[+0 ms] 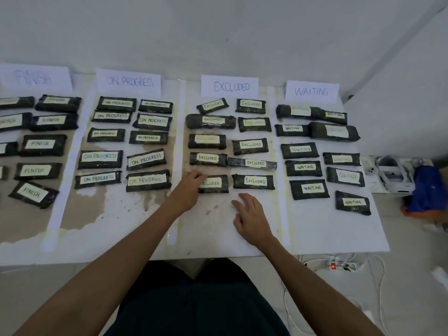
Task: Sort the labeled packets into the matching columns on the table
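Dark packets with white labels lie in four columns on the table [213,243], under paper signs FINISH [34,78], ON PROGRESS [129,81], EXCLUDED [230,86] and WAITING [311,91]. My left hand [188,190] rests on the left end of an EXCLUDED packet [215,184] at the bottom of the EXCLUDED column, fingers curled over its edge. My right hand [252,217] lies flat on the table just below another EXCLUDED packet [253,181], fingers spread, holding nothing.
White tape strips [178,146] separate the columns. To the right of the table stand a white device [392,173] and a blue bag [426,190]. A power strip [339,266] and cables lie on the floor below the table's right front corner.
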{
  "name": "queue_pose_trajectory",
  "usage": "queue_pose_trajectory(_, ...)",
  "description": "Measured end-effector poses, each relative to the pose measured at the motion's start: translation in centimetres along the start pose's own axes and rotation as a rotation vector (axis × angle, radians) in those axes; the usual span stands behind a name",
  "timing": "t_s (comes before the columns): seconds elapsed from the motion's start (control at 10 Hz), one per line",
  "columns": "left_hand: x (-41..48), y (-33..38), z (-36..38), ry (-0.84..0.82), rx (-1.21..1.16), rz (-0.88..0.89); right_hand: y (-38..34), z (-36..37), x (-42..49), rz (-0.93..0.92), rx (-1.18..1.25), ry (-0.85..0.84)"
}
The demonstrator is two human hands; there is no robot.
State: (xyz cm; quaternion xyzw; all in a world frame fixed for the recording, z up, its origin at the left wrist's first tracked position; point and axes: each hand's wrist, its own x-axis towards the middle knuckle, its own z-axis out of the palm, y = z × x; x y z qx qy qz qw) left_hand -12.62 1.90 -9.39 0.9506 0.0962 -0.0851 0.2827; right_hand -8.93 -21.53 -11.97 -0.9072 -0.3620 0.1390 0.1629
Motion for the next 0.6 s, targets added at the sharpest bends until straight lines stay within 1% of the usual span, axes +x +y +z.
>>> queue_pose_trajectory(0.1,-0.1,-0.5,0.9,0.021,-0.004,-0.007,0.9,0.6,-0.3,-0.027,0.075,0.034)
queue_pose_trajectory(0.3,-0.2,-0.4,1.3,0.033,0.018,-0.009,1.2,0.7,-0.3,-0.018,0.117,0.042)
queue_pose_trajectory(0.4,-0.7,0.3,1.0,0.026,0.041,-0.024,1.0,0.1,0.0,-0.001,0.107,-0.001)
queue_pose_trajectory(0.5,-1.3,1.2,0.3,0.062,0.035,-0.021,0.6,-1.5,0.6,-0.023,0.064,-0.044)
queue_pose_trajectory(0.6,-2.1,2.4,-1.0,0.052,0.025,-0.111,0.0,-4.1,1.3,0.045,0.074,-0.092)
